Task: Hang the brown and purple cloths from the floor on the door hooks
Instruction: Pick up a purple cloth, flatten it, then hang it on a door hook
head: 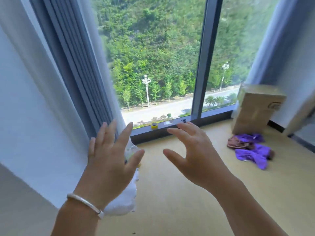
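both hands (109, 155) (192, 154) spread, empty, over tan floor (187, 193) near window (153, 65)

Bare forearms, silver bangle (85, 202) on left wrist

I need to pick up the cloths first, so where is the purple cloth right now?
In the head view the purple cloth lies on the floor at the right, tangled with the brown cloth, just in front of the cardboard box.

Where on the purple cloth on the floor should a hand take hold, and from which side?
Grip a raised fold of the purple cloth from above. It lies crumpled and flat on the floor, tangled with the brown cloth, so a pinch from the top probably lifts it best.
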